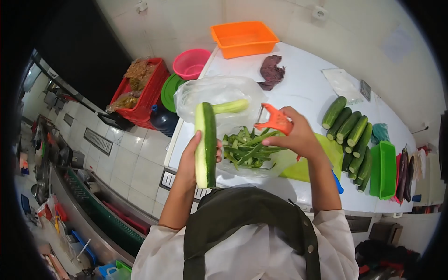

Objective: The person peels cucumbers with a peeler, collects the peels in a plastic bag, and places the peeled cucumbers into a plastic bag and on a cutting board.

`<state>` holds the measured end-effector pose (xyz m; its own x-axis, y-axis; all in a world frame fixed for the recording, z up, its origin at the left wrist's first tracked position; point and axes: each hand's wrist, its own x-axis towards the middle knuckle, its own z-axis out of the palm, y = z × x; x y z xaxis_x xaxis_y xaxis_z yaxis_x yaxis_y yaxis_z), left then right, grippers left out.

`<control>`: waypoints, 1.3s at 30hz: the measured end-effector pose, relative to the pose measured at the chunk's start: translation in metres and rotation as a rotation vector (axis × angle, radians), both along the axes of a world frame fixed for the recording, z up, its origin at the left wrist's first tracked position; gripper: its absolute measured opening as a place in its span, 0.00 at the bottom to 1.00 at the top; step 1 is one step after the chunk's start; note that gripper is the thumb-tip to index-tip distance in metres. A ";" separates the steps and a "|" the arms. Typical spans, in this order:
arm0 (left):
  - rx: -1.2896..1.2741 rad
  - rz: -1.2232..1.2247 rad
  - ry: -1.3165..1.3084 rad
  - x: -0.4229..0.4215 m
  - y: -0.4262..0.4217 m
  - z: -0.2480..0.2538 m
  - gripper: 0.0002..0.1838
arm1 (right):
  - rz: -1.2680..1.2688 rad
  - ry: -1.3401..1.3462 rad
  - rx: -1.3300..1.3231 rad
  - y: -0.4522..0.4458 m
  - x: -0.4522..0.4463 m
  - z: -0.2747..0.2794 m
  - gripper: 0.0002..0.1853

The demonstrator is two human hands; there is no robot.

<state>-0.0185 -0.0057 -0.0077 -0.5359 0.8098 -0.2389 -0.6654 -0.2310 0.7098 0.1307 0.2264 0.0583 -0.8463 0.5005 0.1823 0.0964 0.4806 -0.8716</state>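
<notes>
My left hand [190, 154] is wrapped around a large cucumber [210, 140], held upright. A pale peeled strip runs down its left side, while the rest is dark green. In my right hand [303, 135] is an orange peeler [275, 120], its blade pointing left and apart from the cucumber. Below and between my hands, a heap of green peels [249, 149] lies in a clear plastic bag. A fully peeled cucumber [233, 106] rests on another crumpled clear bag [210, 88], just behind the held one.
Several unpeeled cucumbers [347, 123] are piled at the right, beside a green basket [383, 172] and eggplants [409, 175]. A yellow-green cutting board [298, 171] lies under my right arm. An orange tub [245, 42] and dark cloth [272, 72] are at the back; a red crate [156, 93] stands left.
</notes>
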 end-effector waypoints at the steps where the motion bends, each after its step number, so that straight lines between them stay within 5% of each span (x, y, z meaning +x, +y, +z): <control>1: -0.004 -0.016 -0.042 0.000 0.001 0.003 0.27 | 0.095 0.042 -0.109 -0.006 0.000 0.014 0.19; 3: -0.035 -0.038 -0.047 0.003 0.006 0.008 0.29 | 0.283 0.121 -0.321 -0.019 0.000 0.039 0.18; 6: 0.074 -0.140 -0.064 0.003 0.009 -0.002 0.28 | 0.346 0.123 0.212 -0.051 -0.001 0.057 0.17; 9: -0.157 0.009 -0.007 0.011 0.018 -0.002 0.28 | 0.395 0.086 0.757 -0.084 -0.011 0.044 0.21; 12: -0.182 0.038 0.123 0.013 0.018 0.002 0.30 | 0.513 0.119 0.880 -0.095 -0.021 0.024 0.16; 27: -0.263 0.106 0.184 0.015 0.004 0.022 0.31 | 0.577 0.285 0.945 -0.096 -0.047 0.015 0.17; 31: -0.408 -0.086 0.521 0.010 -0.017 0.009 0.30 | 0.513 0.124 0.992 -0.059 -0.076 0.022 0.22; 39: -0.437 -0.298 0.502 0.013 -0.031 0.031 0.29 | 0.275 0.057 1.094 0.028 -0.110 0.004 0.21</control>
<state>-0.0053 -0.0367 0.0235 -0.4376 0.8252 -0.3572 -0.2256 0.2838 0.9320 0.0203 0.2542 0.0627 -0.8794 -0.1539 0.4505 -0.1568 0.9871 0.0312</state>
